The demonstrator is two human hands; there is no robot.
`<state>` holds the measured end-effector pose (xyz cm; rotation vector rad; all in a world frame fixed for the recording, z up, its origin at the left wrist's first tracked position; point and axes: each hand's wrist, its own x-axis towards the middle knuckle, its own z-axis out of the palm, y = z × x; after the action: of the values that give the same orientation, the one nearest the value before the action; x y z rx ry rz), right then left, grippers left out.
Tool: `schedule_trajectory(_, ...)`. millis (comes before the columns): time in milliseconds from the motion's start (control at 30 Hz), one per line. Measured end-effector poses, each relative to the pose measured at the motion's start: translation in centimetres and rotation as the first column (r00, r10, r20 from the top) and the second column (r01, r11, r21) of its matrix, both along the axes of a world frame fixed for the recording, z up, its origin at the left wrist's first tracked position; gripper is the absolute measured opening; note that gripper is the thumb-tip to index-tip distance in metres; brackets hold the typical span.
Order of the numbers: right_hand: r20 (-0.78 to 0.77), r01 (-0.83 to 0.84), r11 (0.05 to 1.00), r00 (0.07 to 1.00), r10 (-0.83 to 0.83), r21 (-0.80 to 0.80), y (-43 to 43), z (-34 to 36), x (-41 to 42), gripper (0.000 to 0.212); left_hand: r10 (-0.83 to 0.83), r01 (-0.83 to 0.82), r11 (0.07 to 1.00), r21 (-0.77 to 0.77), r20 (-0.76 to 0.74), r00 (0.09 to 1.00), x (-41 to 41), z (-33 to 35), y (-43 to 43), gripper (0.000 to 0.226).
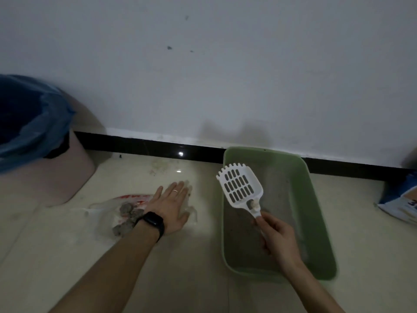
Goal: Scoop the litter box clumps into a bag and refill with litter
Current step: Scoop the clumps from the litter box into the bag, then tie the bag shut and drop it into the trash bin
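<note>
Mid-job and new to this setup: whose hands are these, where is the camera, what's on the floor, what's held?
There is no machine here: a person works with bare hands. The single picture comes from a camera worn on their head, looking forward and down.

The left hand, with a black wristband, lies flat and open on a clear plastic bag with red print on the tiled floor. Grey litter clumps sit in the bag.

The right hand grips the handle of a white slotted plastic scoop, held above the green plastic litter box.

At the far left stands a pink bin with a blue liner. At the right edge lies a blue and white sack, probably fresh litter.
</note>
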<state>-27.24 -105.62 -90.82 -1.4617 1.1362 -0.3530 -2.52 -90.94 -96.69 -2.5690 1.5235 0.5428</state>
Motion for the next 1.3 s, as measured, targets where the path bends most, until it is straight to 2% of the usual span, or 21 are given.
schedule_trajectory(100, -0.041, -0.22, 0.97, 0.975, 0.217, -0.1, 1.5, 0.9, 2.8, 0.015, 0.034, -0.035, 0.993, 0.111, 0.018, 0.999, 3.8, 0.2, 4.3, 0.084)
schedule_trajectory(200, -0.131, -0.428, 0.87, 0.904, 0.408, -0.244, 3.7, 1.4, 6.2, 0.021, 0.105, -0.11, 0.977, 0.184, 0.037, 0.994, 6.5, -0.1, 9.4, 0.095)
schedule_trajectory(267, -0.275, -0.584, 0.733, 0.811, 0.516, -0.349, 5.2, 0.9, 8.4, 0.02, 0.17, -0.176, 0.962, 0.211, 0.047, 0.984, 7.4, -0.6, 12.2, 0.099)
schedule_trajectory(300, -0.384, -0.673, 0.618, 0.74, 0.552, -0.407, 5.8, 0.5, 9.4, 0.018, 0.201, -0.206, 0.952, 0.225, 0.042, 0.979, 7.5, -0.9, 13.3, 0.101)
schedule_trajectory(400, -0.723, -0.868, 0.184, 0.488, 0.488, -0.462, 7.4, -0.5, 12.0, 0.033, 0.293, -0.284, 0.922, 0.264, 0.003, 0.956, 7.7, -1.7, 15.1, 0.11)
schedule_trajectory(433, -0.788, -0.891, 0.081, 0.435, 0.435, -0.447, 7.9, -0.7, 12.6, 0.037, 0.311, -0.298, 0.916, 0.268, -0.009, 0.95, 7.8, -1.9, 15.4, 0.112)
schedule_trajectory(467, -0.82, -0.897, 0.018, 0.411, 0.398, -0.441, 8.4, -0.7, 13.2, 0.041, 0.322, -0.307, 0.915, 0.262, -0.018, 0.947, 7.8, -2.1, 15.6, 0.114)
schedule_trajectory(533, -0.851, -0.897, -0.048, 0.4, 0.341, -0.44, 9.1, -0.5, 14.0, 0.046, 0.331, -0.316, 0.919, 0.234, -0.028, 0.943, 7.9, -2.4, 15.6, 0.116)
schedule_trajectory(600, -0.833, -0.843, -0.145, 0.458, 0.31, -0.517, 9.6, -0.4, 14.5, 0.046, 0.334, -0.321, 0.923, 0.213, -0.026, 0.942, 8.2, -2.5, 15.9, 0.117)
schedule_trajectory(667, -0.841, -0.823, -0.214, 0.466, 0.275, -0.526, 9.7, -0.5, 14.8, 0.048, 0.328, -0.317, 0.925, 0.21, -0.016, 0.945, 8.5, -2.5, 16.4, 0.117)
schedule_trajectory(867, -0.81, -0.802, -0.198, 0.489, 0.323, -0.563, 9.7, -0.1, 15.5, 0.025, 0.375, -0.368, 0.911, 0.185, -0.002, 0.927, 9.5, -2.1, 18.0, 0.116)
schedule_trajectory(933, -0.771, -0.789, -0.128, 0.531, 0.351, -0.601, 9.3, 0.3, 16.1, 0.018, 0.388, -0.377, 0.905, 0.197, -0.021, 0.921, 9.7, -2.1, 18.5, 0.117)
schedule_trajectory(1000, -0.728, -0.776, -0.055, 0.561, 0.394, -0.628, 9.1, 0.9, 17.1, 0.022, 0.409, -0.396, 0.897, 0.197, -0.03, 0.912, 9.9, -2.3, 19.1, 0.115)
schedule_trajectory(1067, -0.721, -0.809, 0.058, 0.552, 0.419, -0.585, 9.5, 2.1, 19.0, 0.022, 0.43, -0.415, 0.889, 0.194, -0.041, 0.902, 10.2, -2.5, 19.5, 0.11)
schedule_trajectory(1167, -0.681, -0.844, 0.393, 0.53, 0.505, -0.365, 9.1, 1.9, 23.4, 0.027, 0.474, -0.458, 0.873, 0.169, -0.07, 0.878, 10.4, -2.9, 19.9, 0.104)
schedule_trajectory(1200, -0.65, -0.832, 0.476, 0.533, 0.541, -0.285, 9.0, 1.2, 24.9, 0.027, 0.485, -0.468, 0.869, 0.162, -0.088, 0.87, 10.4, -3.0, 19.9, 0.102)
schedule_trajectory(1300, -0.549, -0.778, 0.593, 0.593, 0.589, -0.205, 8.8, -1.8, 29.3, 0.027, 0.503, -0.483, 0.862, 0.154, -0.143, 0.852, 10.2, -3.2, 19.5, 0.094)
